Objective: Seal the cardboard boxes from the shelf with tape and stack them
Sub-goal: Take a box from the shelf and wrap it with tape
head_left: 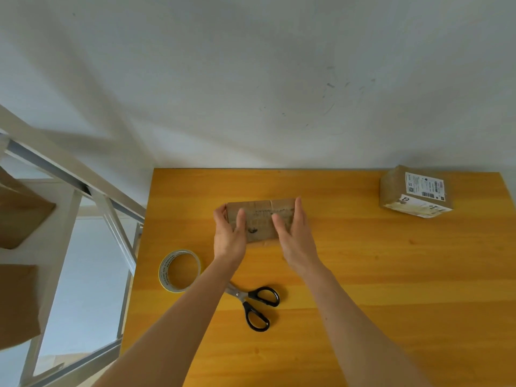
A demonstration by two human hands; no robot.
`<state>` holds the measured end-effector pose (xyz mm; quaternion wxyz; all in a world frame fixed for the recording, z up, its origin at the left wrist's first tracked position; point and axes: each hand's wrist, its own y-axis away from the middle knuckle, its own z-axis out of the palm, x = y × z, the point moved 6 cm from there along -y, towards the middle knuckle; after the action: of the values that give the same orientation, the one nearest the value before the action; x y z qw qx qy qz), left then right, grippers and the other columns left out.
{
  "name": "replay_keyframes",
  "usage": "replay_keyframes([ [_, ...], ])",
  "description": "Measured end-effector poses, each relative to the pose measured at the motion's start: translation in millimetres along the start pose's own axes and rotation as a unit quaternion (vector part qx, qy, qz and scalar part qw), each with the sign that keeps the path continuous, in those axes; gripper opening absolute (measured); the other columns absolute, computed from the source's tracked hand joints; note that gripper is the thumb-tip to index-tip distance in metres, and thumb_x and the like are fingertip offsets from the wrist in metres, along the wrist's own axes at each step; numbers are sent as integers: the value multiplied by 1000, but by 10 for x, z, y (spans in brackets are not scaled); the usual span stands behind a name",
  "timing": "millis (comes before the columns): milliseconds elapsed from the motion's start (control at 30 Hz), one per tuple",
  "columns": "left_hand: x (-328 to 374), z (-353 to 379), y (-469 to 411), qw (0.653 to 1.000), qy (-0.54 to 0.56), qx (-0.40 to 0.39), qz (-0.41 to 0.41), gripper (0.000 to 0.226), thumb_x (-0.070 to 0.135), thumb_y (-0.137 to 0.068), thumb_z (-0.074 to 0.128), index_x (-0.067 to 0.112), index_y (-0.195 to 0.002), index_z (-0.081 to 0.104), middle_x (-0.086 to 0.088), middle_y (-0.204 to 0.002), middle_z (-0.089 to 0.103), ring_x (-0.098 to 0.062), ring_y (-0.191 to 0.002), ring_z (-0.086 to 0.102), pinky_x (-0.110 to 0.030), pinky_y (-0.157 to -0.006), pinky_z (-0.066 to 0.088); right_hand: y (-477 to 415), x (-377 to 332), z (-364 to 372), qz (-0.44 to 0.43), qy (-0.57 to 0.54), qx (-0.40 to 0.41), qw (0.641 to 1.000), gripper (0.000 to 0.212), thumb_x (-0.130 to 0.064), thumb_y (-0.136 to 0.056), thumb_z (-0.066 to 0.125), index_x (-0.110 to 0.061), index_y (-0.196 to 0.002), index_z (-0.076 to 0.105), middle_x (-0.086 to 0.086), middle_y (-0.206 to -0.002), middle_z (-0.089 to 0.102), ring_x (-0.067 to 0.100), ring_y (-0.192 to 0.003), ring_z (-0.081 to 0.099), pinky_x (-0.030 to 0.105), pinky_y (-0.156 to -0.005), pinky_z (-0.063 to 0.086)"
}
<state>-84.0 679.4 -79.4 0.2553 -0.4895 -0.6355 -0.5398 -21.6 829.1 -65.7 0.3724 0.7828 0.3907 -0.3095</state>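
Tape roll (180,270) and scissors (251,303) lie by the forearms, a labelled box (416,192) far right — left hand (229,233) and right hand (293,233) grip the small box (262,219) by its ends.

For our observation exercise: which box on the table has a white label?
The box in the far right corner; the middle box has none.
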Motion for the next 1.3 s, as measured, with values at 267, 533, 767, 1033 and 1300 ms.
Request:
replay_keyframes([
  [267,101,33,-292,999,-2,-24,-27,38,53,-80,67,24,-93,47,-2,-87,64,-18,-73,65,-27,-50,51,-215,98,-102,48,-63,92,993,45,-47,-101,37,-17,-133,43,5,-131,45,25,-124,42,38,-104,36],
  [533,-147,89,-333,979,147,-42,-135,55,65,-94,24,32,-105,66,-4,-98,68,-21,-89,67,-31,-60,55,-428,465,62,231,-291,-76,925,67,-79,-82,21,-51,-141,38,-2,-155,35,24,-142,33,55,-115,27],
  [767,-182,129,-341,964,204,-64,-161,48,54,-99,30,25,-99,69,-6,-89,72,-25,-81,69,-34,-58,54,-443,505,90,258,-318,-90,908,55,-73,-91,19,-52,-131,51,-4,-140,53,21,-130,48,51,-111,34],
  [1033,-138,-27,-373,979,143,-33,-139,27,28,-103,37,26,-117,59,-8,-115,63,-27,-102,63,-45,-80,57,-392,515,-13,248,-348,-51,903,40,-45,-104,32,-30,-97,69,1,-98,73,15,-89,71,36,-79,52],
  [1300,76,-796,-237,999,-34,-14,21,44,-13,-83,46,28,-89,61,5,-94,66,-11,-91,62,-18,-71,47,208,252,-548,25,-114,287,951,11,-21,-101,47,-12,-99,52,-2,-88,51,21,-85,51,31,-74,41],
])
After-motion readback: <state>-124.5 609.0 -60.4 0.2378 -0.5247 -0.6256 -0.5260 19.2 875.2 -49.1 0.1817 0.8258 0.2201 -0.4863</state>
